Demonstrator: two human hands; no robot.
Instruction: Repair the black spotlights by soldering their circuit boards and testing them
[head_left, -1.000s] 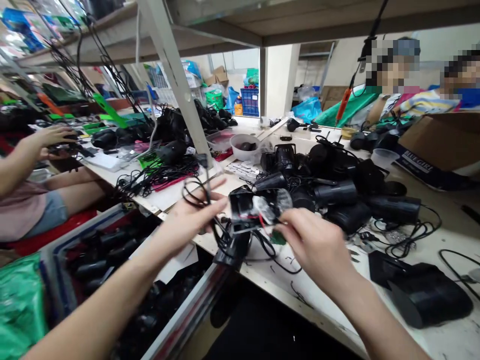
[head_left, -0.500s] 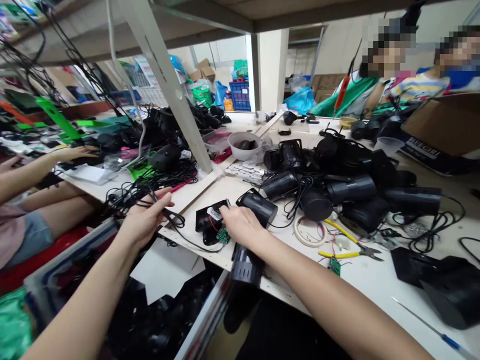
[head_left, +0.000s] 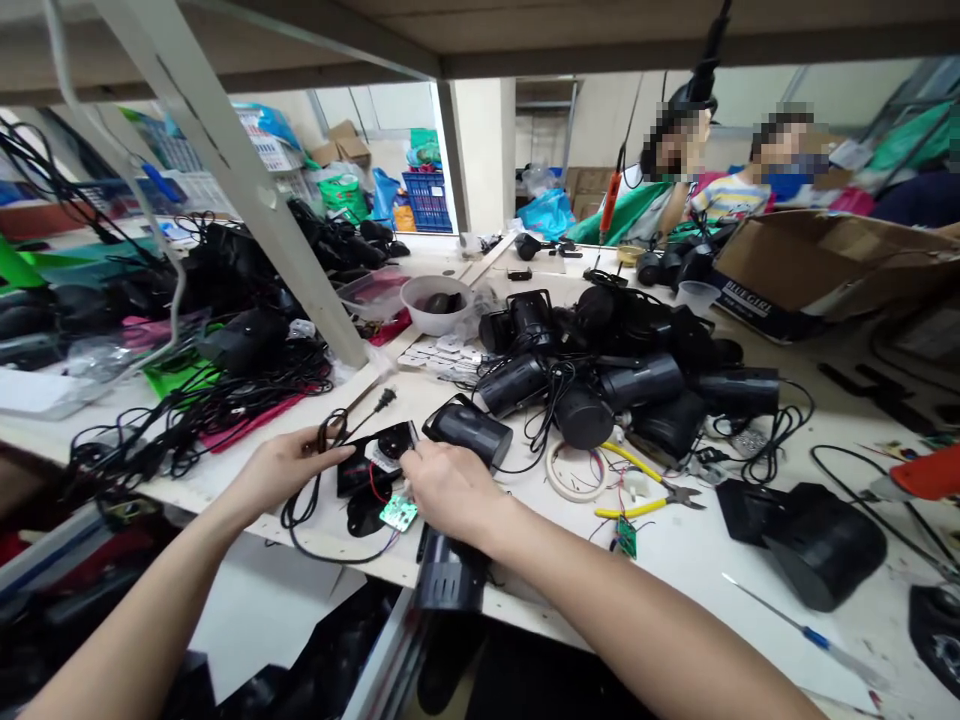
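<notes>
The left hand (head_left: 289, 468) pinches the bundled loops of a black power cable (head_left: 331, 432) between thumb and fingers. The two-pin plug (head_left: 385, 399) on a black lead projects beyond the fingertips, above the workbench (head_left: 679, 610). The right hand (head_left: 454, 490) is positioned at the right edge of a black plastic housing part (head_left: 354, 478), with its fingers drawn together; whether the fingertips pinch a component cannot be told.

The housing part is located near the front edge of the workbench, between the two hands. A red wire runs from it toward a green circuit board (head_left: 399, 512), which lies in front of it, just beside the right hand. A slotted black cylindrical housing (head_left: 451, 582) sits at the bench edge below the right wrist. A second cylindrical housing (head_left: 476, 435) lies directly behind the right hand.

To the right are a roll of tape (head_left: 556, 482), yellow-handled cutting pliers (head_left: 654, 506) and another circuit board (head_left: 627, 538) with wires. A screwdriver (head_left: 815, 637) with a blue handle lies farther right, near the bench front.

The cardboard box (head_left: 832, 262) at the rear right is marked "BLUE GIRL" in light capitals on a dark band; the smaller line beneath is not fully legible.
</notes>
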